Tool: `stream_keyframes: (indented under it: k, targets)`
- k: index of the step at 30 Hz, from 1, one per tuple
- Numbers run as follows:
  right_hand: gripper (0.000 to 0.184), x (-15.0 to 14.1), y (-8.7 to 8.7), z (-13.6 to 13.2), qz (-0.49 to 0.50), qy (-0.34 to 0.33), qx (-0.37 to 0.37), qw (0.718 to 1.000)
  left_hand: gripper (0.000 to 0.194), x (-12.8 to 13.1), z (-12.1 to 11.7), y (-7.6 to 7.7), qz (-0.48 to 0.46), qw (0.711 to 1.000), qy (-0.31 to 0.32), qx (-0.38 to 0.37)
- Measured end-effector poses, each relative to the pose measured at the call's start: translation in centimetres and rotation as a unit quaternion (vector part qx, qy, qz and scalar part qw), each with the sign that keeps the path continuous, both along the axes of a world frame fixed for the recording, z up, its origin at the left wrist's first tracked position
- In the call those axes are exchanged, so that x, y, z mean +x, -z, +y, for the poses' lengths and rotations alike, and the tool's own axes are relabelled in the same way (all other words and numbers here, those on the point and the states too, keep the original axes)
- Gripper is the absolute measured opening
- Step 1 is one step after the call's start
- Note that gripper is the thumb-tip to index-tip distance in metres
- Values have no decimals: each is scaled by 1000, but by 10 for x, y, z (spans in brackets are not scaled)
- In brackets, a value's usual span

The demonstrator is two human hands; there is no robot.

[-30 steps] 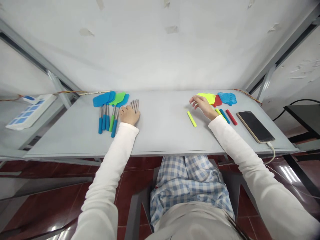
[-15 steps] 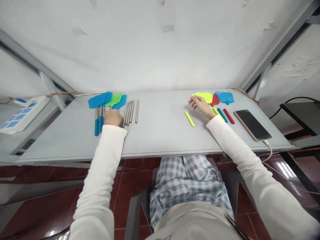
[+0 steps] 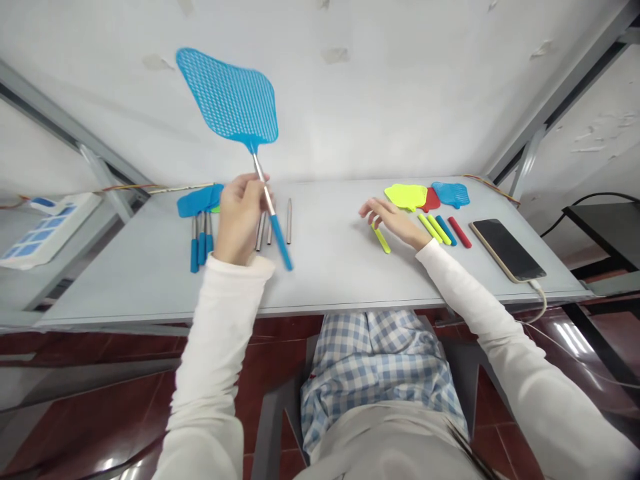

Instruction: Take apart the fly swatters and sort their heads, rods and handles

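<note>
Raised above the tabletop, a blue fly swatter (image 3: 235, 100) is pinched by its metal shaft in my left hand (image 3: 240, 217); its mesh head points up and its blue handle hangs down to the right. Behind that hand lie several metal rods (image 3: 289, 223), partly hidden. More blue fly swatters (image 3: 200, 200) rest to the left, a green edge showing beside them. My right hand (image 3: 390, 220) hovers or rests with fingers apart by a loose yellow handle (image 3: 382, 240), partly covering it. Further right are yellow handles (image 3: 435, 228), a blue handle (image 3: 447, 231) and a red handle (image 3: 460, 232).
Swatter heads in yellow (image 3: 406, 196), red (image 3: 431, 200) and blue (image 3: 451, 194) lie at the back right. A phone (image 3: 508, 249) with a plugged-in cable sits at the right edge. A power strip (image 3: 47, 230) is off the left end, and a wall stands behind the table.
My left hand has lifted a blue fly swatter off the left pile and moved right. Some metal rods have shifted right. My right hand has moved slightly left and down, toward the loose yellow handle.
</note>
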State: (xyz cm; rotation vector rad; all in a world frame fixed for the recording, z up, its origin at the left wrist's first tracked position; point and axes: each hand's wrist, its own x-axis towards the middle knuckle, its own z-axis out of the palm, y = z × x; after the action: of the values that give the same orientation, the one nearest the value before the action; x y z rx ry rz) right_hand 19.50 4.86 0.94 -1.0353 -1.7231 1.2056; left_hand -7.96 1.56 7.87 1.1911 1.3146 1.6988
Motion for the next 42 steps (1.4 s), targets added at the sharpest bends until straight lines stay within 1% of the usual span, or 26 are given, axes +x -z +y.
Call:
stream_keyframes:
  k: [3, 4, 6, 9, 12, 14, 15, 17, 18, 19, 20, 22, 23, 24, 25, 27, 28, 29, 30, 31, 33, 36, 38, 39, 40, 42]
  targets:
    - [48, -18, -8, -19, 27, -74, 3, 997, 11, 48, 15, 3, -115, 988, 62, 80]
    - [49, -22, -9, -23, 38, -81, 2, 996, 7, 61, 21, 5, -138, 984, 77, 81]
    - [46, -25, -11, -25, 50, -72, 1, 996, 4, 83, 31, 9, -173, 977, 112, 56]
    - [43, -23, -8, -20, 48, -51, -21, 997, 15, 105, 43, 14, -229, 963, 143, 4]
    - [46, -24, 1, -21, 40, -45, -46, 997, 29, 115, 54, 15, -294, 943, 147, -51]
    - [50, -27, 8, -31, 46, -47, -57, 996, 39, 113, 63, 12, -301, 938, 153, -80]
    - [52, -28, 11, -38, 57, -57, -76, 994, 42, 108, 68, 9, -291, 940, 156, -88]
    - [55, -23, 15, -53, 78, -95, -135, 983, 43, 90, 78, 0, -260, 950, 149, -88]
    - [56, -16, 15, -60, 79, -108, -158, 978, 42, 78, 82, -6, -250, 955, 134, -86]
    - [55, -7, 15, -64, 70, -108, -163, 978, 40, 65, 85, -12, -246, 960, 108, -81]
    - [54, 6, 13, -66, 49, -89, -148, 984, 41, 53, 86, -17, -241, 964, 86, -77]
    - [48, 37, 7, -62, -21, 5, -72, 997, 42, 35, 84, -25, -221, 965, 108, -93]
    - [45, 53, 3, -56, -67, 69, -31, 995, 43, 30, 80, -25, -211, 962, 134, -112]
    - [42, 69, 1, -50, -116, 138, 3, 984, 44, 29, 76, -24, -201, 956, 168, -136]
    - [40, 83, -2, -44, -177, 206, 31, 962, 44, 30, 71, -20, -191, 947, 201, -163]
    - [41, 104, -4, -34, -312, 317, 57, 894, 41, 39, 62, -8, -172, 926, 261, -210]
    - [41, 111, -4, -31, -375, 350, 55, 857, 39, 44, 58, -2, -166, 917, 283, -228]
    - [42, 115, -3, -31, -427, 367, 45, 825, 35, 49, 55, 5, -162, 909, 299, -239]
    - [42, 117, -2, -31, -466, 373, 30, 802, 31, 54, 52, 11, -159, 904, 311, -247]
    - [41, 118, 0, -33, -493, 372, 15, 786, 28, 57, 50, 16, -158, 901, 316, -252]
    - [39, 118, 4, -38, -523, 367, 2, 770, 22, 63, 47, 24, -151, 901, 318, -254]
    - [34, 122, 8, -41, -542, 367, 29, 756, 16, 68, 41, 30, -109, 912, 312, -242]
    - [32, 125, 8, -40, -533, 369, 65, 759, 16, 71, 38, 34, -48, 927, 303, -214]
    - [31, 125, 7, -38, -513, 366, 87, 771, 16, 73, 37, 37, -8, 935, 298, -193]
    - [31, 122, 5, -35, -481, 354, 112, 794, 17, 76, 37, 40, 38, 941, 293, -168]
    - [33, 109, 1, -29, -376, 302, 161, 861, 19, 83, 36, 47, 129, 942, 290, -108]
